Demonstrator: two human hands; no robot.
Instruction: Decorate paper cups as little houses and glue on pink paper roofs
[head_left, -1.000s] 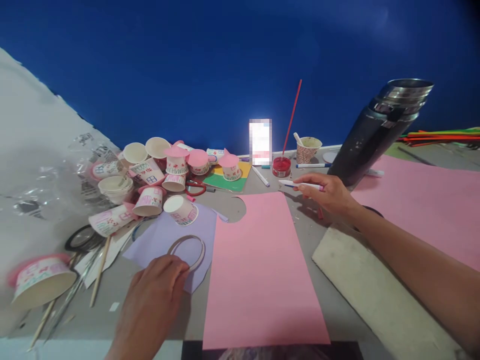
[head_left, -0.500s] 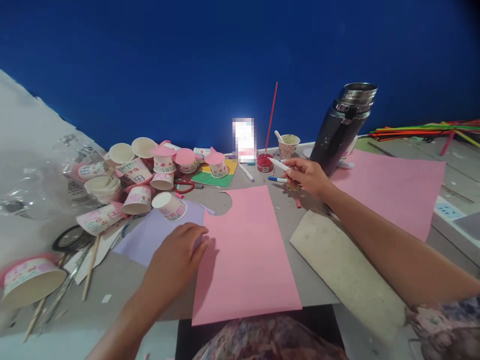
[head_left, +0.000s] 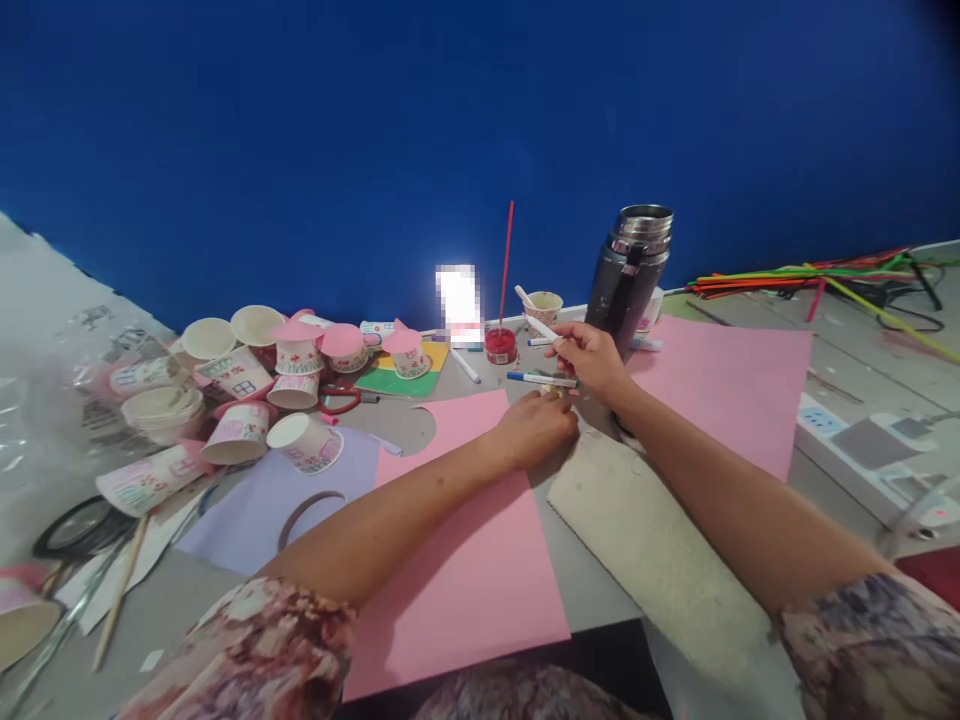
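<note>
A white marker is pinched between the thumb and fingers of my right hand, tip pointing up and left. My left hand reaches across the pink paper sheet, its fingers curled down at the tabletop and their tips hidden. Just beyond those fingers lies a white marker with a blue cap. A pink cut-out notch shows at the sheet's upper left corner. Beneath its left side is a purple sheet with a white paper cup lying on it.
Decorated paper cups with pink paper tops crowd the left side. A dark thermos, a red jar and a bright phone screen stand at the back. A beige cloth, pink paper and a power strip lie rightward.
My left hand has moved right and forward, from the pink sheet's left edge to beside my right hand. A curved strip on the purple sheet has come into view. My right hand still holds the marker.
</note>
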